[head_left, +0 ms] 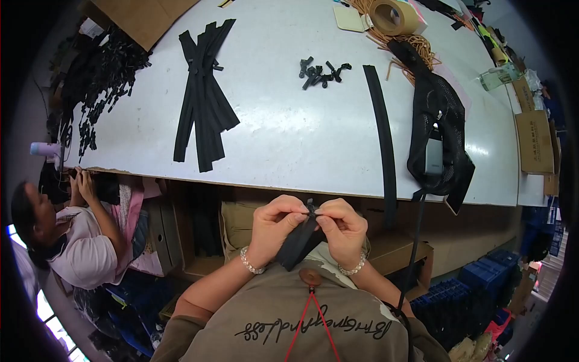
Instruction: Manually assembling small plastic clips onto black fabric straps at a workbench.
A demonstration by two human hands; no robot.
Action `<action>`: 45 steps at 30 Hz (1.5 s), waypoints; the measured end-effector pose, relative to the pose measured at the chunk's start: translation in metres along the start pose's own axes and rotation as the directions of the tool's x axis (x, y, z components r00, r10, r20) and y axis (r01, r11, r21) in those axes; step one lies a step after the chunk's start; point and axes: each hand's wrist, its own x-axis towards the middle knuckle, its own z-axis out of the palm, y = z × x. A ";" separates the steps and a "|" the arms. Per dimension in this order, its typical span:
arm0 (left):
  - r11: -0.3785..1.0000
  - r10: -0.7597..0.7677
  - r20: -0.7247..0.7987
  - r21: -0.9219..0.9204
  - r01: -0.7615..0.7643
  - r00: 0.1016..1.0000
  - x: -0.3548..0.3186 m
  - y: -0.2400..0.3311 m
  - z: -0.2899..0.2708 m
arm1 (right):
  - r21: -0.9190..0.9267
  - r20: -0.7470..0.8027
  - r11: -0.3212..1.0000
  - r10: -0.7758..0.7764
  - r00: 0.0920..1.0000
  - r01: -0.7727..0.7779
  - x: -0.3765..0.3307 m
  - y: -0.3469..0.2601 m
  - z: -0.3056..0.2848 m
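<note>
My left hand (269, 228) and my right hand (345, 234) meet in front of my chest, both pinching. Between the fingertips is the upper end of a flat black strip (294, 248), which looks like zipper tape and hangs down toward my shirt. A small dark piece (310, 207) sits at that end; its exact kind is hidden by the fingers. On the white table, several similar black strips (205, 114) lie crossed in a pile at left. Small black pieces (319, 75), perhaps zipper sliders, lie loosely grouped near the middle.
Another black strip (380, 114) hangs over the edge of the white table (301, 157). A black mesh bag (453, 127) holds a grey device. Tape roll (386, 18), orange cords and a clear bottle (499, 77) stand farther off. At left, a person (84, 241) works beside a black heap (99, 81).
</note>
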 end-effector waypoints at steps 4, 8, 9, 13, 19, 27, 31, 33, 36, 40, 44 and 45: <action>0.996 0.068 0.009 0.056 -0.069 0.998 -0.002 0.003 0.000 | -0.048 0.023 0.996 -0.077 0.997 0.078 0.000 -0.001 0.001; 0.989 0.114 0.026 0.095 -0.116 0.993 0.001 0.005 0.001 | -0.049 0.006 0.995 -0.091 0.996 0.091 0.001 0.000 0.000; 0.989 0.113 0.026 0.095 -0.115 0.993 0.001 0.005 0.002 | -0.049 0.006 0.995 -0.090 0.996 0.090 0.001 0.000 0.000; 0.992 0.085 0.010 0.089 -0.085 0.996 0.000 0.003 0.002 | -0.029 0.002 0.999 -0.045 0.999 0.045 -0.001 0.000 0.000; 0.965 -0.242 -0.021 -0.109 0.238 0.970 -0.002 0.001 0.003 | 0.047 -0.016 0.989 0.141 0.990 -0.140 -0.002 -0.001 0.001; 0.973 -0.229 -0.056 -0.036 0.227 0.972 -0.002 -0.004 0.004 | 0.010 0.021 0.971 0.238 0.971 -0.238 0.001 -0.001 0.000; 0.976 -0.216 -0.111 -0.046 0.212 0.970 -0.004 -0.012 0.003 | 0.056 0.000 0.945 0.322 0.947 -0.321 -0.001 0.008 0.000; 0.972 -0.236 -0.131 -0.051 0.231 0.963 -0.005 -0.019 0.001 | 0.075 -0.019 0.927 0.370 0.929 -0.368 0.000 0.015 -0.001; 0.955 -0.292 -0.165 -0.101 0.278 0.942 -0.005 -0.032 -0.004 | 0.142 0.012 0.863 0.489 0.872 -0.485 0.002 0.025 -0.003; 0.913 -0.387 -0.176 -0.209 0.349 0.905 0.002 -0.038 -0.005 | 0.262 -0.041 0.790 0.582 0.812 -0.554 0.006 0.035 -0.001; 0.845 -0.488 -0.154 -0.330 0.421 0.859 0.007 -0.043 -0.005 | 0.331 -0.033 0.754 0.610 0.791 -0.568 0.006 0.049 -0.003; 0.844 -0.490 -0.155 -0.331 0.422 0.858 0.008 -0.040 -0.005 | 0.330 -0.033 0.752 0.613 0.790 -0.570 0.006 0.048 -0.002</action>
